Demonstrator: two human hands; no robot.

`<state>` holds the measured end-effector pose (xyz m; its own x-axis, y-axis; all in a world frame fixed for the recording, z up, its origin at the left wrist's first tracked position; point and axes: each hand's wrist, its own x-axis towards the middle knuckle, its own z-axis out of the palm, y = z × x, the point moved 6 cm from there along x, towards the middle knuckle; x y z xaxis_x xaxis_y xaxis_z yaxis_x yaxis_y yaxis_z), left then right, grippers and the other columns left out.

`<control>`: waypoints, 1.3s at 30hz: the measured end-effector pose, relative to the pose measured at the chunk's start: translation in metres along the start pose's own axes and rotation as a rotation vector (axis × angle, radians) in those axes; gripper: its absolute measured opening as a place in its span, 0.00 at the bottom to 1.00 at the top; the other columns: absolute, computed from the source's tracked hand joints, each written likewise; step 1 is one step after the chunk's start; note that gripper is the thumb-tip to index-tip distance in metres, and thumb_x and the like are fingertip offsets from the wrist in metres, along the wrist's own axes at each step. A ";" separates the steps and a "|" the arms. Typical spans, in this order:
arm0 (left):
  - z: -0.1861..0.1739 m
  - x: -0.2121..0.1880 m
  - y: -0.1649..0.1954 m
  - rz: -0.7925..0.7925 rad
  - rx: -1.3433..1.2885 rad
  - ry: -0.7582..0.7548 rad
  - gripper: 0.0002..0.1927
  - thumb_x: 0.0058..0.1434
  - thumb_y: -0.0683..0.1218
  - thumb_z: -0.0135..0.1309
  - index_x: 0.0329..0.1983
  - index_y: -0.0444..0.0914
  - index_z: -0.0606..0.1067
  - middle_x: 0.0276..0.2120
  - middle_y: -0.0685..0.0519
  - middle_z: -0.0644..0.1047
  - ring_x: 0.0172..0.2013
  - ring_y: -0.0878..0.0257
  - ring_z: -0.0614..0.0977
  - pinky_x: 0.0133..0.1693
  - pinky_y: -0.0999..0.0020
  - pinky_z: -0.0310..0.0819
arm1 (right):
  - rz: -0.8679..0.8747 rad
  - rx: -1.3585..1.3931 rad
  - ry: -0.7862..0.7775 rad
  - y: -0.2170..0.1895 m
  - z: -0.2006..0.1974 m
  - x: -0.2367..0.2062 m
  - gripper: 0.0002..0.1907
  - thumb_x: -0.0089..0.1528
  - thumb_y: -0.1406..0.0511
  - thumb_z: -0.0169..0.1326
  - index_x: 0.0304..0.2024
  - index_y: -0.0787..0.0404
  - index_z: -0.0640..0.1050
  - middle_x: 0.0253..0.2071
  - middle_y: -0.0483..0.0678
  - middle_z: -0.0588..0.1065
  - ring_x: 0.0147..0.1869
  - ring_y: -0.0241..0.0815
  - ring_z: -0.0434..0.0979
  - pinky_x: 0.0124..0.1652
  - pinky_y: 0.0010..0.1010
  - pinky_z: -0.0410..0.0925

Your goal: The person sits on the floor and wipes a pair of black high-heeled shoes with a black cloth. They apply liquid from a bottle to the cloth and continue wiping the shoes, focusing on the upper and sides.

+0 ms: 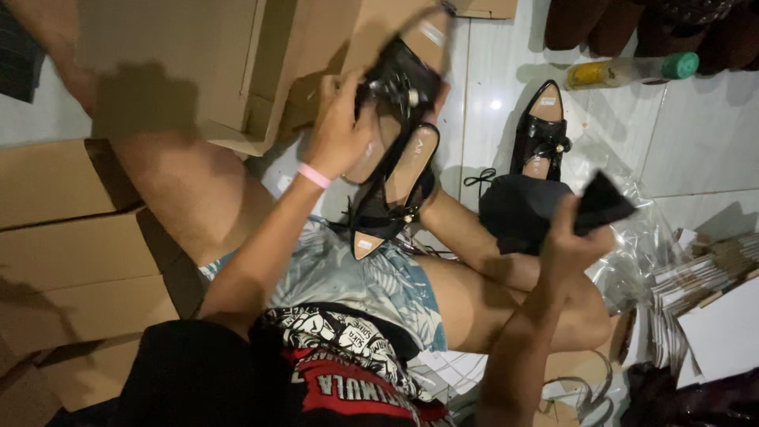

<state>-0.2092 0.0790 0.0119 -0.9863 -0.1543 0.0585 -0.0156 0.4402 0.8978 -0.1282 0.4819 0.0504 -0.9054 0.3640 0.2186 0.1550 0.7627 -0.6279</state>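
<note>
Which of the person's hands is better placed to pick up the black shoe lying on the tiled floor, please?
Probably the right hand: it hangs close to the black shoe on the floor, though it holds a dark cloth. The left hand holds another shoe farther off.

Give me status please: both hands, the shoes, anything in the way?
Left hand grips black shoe, raised. Right hand holds black cloth bag. Second shoe on lap, third on floor. Nothing between hands.

Toe of raised black shoe [402, 79] hidden behind left hand [338, 126]. Black cloth [602, 202] partly covered by right hand [571, 245]. Far dark shapes [632, 20] cut off by top edge, too dim to identify.
</note>
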 end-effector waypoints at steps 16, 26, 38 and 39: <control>0.011 -0.138 -0.006 -0.488 0.120 -0.558 0.49 0.49 0.44 0.67 0.72 0.36 0.56 0.45 0.37 0.74 0.44 0.41 0.78 0.48 0.54 0.73 | -0.501 -0.289 0.262 0.025 0.058 0.178 0.35 0.66 0.60 0.74 0.60 0.79 0.70 0.59 0.75 0.68 0.60 0.70 0.70 0.60 0.48 0.65; -0.038 -0.106 -0.008 -0.326 -0.457 0.115 0.19 0.68 0.38 0.58 0.60 0.33 0.68 0.50 0.50 0.79 0.49 0.63 0.81 0.48 0.69 0.78 | -0.019 0.126 0.402 0.050 0.094 0.174 0.21 0.61 0.59 0.75 0.40 0.70 0.81 0.36 0.52 0.84 0.37 0.46 0.84 0.41 0.36 0.77; 0.035 -0.049 -0.011 -0.271 -0.380 -0.354 0.24 0.53 0.50 0.72 0.49 0.34 0.79 0.40 0.53 0.80 0.37 0.68 0.80 0.40 0.71 0.78 | 0.483 0.930 0.836 0.130 0.027 0.153 0.24 0.59 0.48 0.63 0.37 0.61 0.75 0.29 0.46 0.75 0.31 0.39 0.74 0.30 0.30 0.68; 0.054 -0.061 -0.017 -0.360 -0.438 -0.408 0.23 0.56 0.52 0.69 0.48 0.33 0.79 0.40 0.52 0.80 0.38 0.67 0.80 0.41 0.71 0.76 | 0.564 1.042 0.820 0.144 0.028 0.146 0.24 0.58 0.47 0.62 0.36 0.60 0.75 0.29 0.46 0.74 0.30 0.39 0.73 0.29 0.29 0.67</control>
<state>-0.1578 0.1293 -0.0303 -0.9164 0.1585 -0.3676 -0.3703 0.0133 0.9288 -0.2497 0.6297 -0.0290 -0.2881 0.9521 -0.1030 -0.2694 -0.1837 -0.9453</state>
